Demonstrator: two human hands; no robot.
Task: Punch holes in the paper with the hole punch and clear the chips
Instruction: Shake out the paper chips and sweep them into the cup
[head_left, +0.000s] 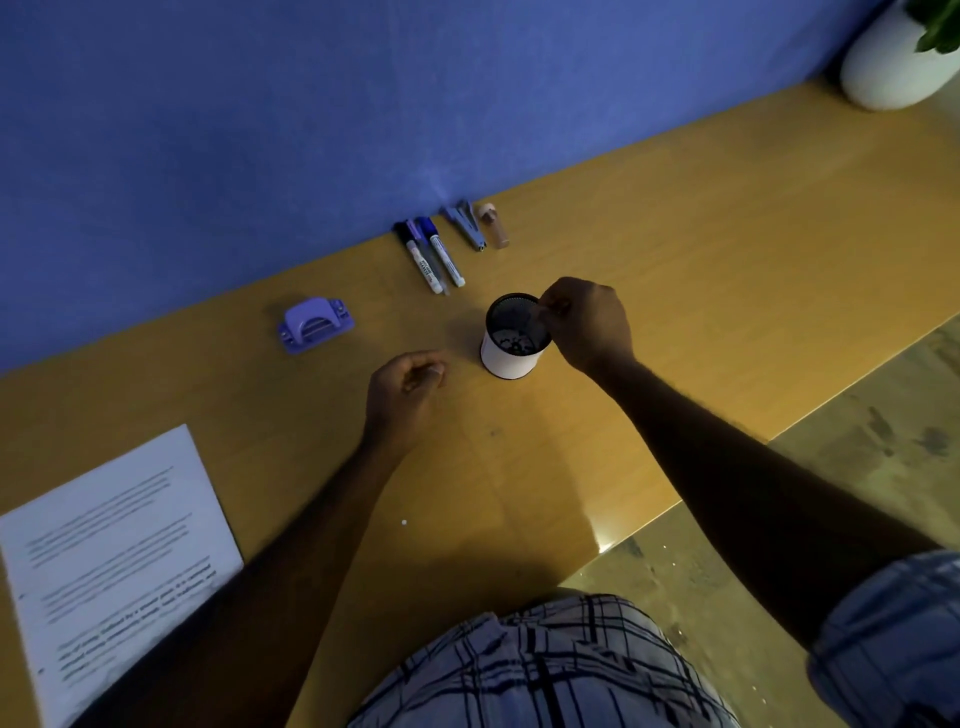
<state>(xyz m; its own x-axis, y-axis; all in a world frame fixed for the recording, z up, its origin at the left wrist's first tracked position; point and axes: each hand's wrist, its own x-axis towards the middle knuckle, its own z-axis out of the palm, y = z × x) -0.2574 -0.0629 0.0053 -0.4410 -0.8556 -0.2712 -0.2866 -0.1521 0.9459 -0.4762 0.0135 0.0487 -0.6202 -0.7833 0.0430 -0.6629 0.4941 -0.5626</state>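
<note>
The right hand (587, 322) was poised over the rim of the mesh cup (514, 338), its fingertips pinched together just above the opening; whether a chip sat between them was too small to tell. The left hand (408, 376) hovered just left of the cup, fingers loosely curled with nothing visible in them.

The hole punch (314, 325) stood well left of the cup, untouched, near the blue partition (260, 130). The paper (114, 561) lay far down and left of the cup at the desk's near edge, partly under the left forearm, with small dark marks along its left margin that looked like punched holes. So the punching seemed done, and the clearing appeared well along: the hands were working at the cup, seemingly dropping chips in.

One white chip (403, 522) remained on the desk (701, 260), below and left of the cup, so at least that one was left to collect. Beyond the cup, against the partition, lay the markers (434, 254) and a stapler (467, 226).
</note>
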